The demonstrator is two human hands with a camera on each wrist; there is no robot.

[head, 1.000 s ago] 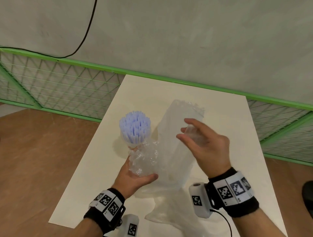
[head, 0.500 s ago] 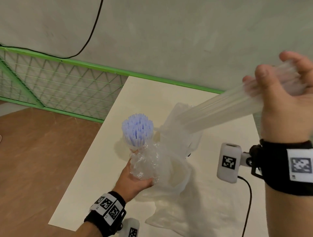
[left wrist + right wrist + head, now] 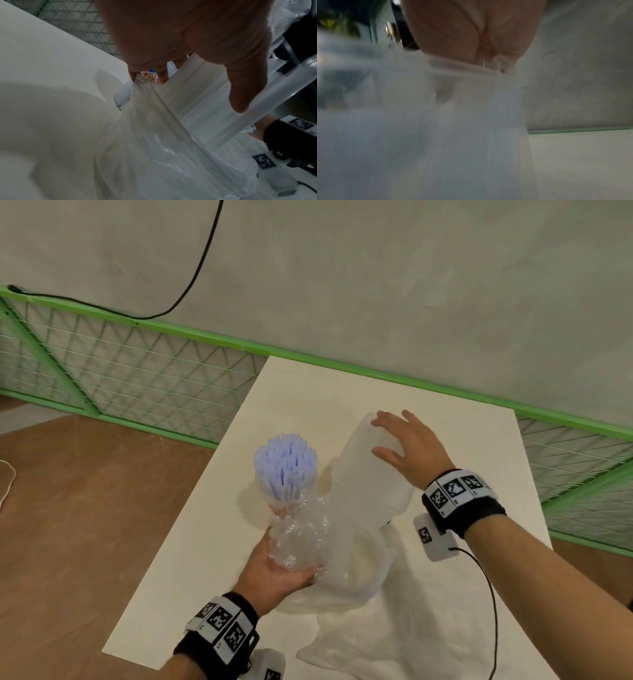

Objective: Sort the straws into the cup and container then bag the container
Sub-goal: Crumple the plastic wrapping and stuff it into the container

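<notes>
A clear cup of lavender straws stands left of centre on the white table. My left hand grips the crumpled edge of a clear plastic bag just in front of that cup. In the left wrist view its fingers pinch a fold of the bag. A tall translucent container leans inside the bag. My right hand lies on its upper end with fingers spread. The right wrist view is blurred, showing the hand over the bag.
The loose rest of the bag spreads over the table's near right part. A green mesh fence runs behind the table below a grey wall with a black cable. Wooden floor lies to the left.
Half a second ago my right hand was raised high to the right, gripping the long translucent container. It has come down, and the container now sits within the bag. My left hand kept its hold.
</notes>
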